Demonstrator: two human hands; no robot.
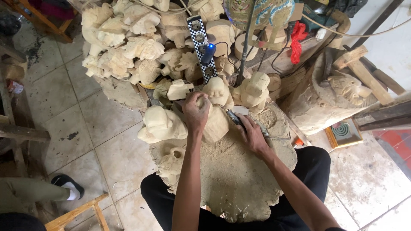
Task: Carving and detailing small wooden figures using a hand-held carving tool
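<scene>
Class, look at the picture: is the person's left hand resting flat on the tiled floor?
No. The left hand grips the top of a pale wooden carving on the dust-covered work slab, well above the floor.

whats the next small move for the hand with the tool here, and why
Probably ease the tool tip along the carving: the left hand grips the carving's top on the wood block, and the right hand holds the tool against its side.

Wooden figure [216, 124] on lap cloth [239, 179], carvings pile [128, 47] behind.
</scene>
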